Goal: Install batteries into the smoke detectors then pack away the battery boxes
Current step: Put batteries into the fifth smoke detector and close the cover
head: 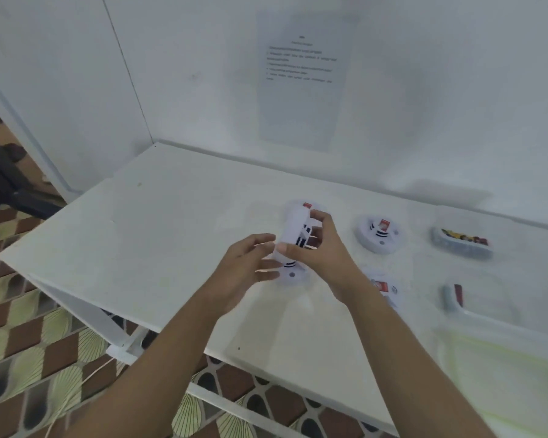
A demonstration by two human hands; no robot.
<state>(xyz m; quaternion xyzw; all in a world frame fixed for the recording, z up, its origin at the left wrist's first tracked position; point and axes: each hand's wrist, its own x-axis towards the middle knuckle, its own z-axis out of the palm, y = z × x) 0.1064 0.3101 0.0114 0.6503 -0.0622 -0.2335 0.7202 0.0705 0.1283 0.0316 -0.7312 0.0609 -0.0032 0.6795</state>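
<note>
right hand (317, 248) gripping white smoke detector (295, 230), tilted

Table (159, 222) left half open; detectors (377, 235), boxes (462, 243) crowd right.

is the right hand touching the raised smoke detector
Touching. Head view shows the right hand gripping the raised smoke detector, thumb and fingers round it.

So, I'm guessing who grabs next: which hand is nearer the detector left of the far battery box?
Right. The right hand, gripping another detector, is just left of that detector; the left hand lies further left.
</note>
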